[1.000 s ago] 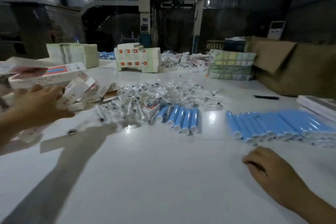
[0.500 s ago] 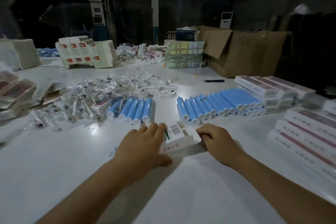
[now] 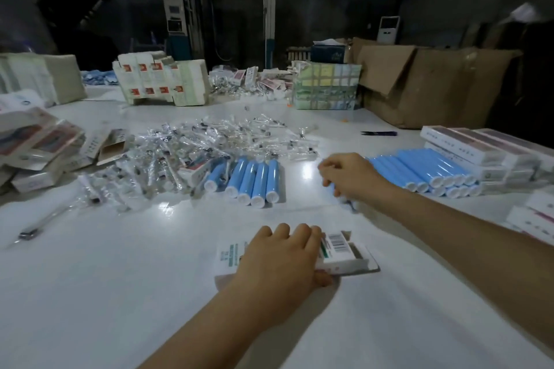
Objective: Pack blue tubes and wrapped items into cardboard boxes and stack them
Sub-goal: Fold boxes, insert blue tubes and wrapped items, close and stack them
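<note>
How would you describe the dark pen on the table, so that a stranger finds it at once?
Start at the big brown cardboard carton at the table's far right. Just before it, on bare white table, lies the pen, alone. It is the only dark, thin thing there.

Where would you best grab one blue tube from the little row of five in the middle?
Take the rightmost tube by its blue body, from above and the right. It lies flat, its white cap toward the person, touching a neighbour only on its left; the table to its right is bare.
</note>
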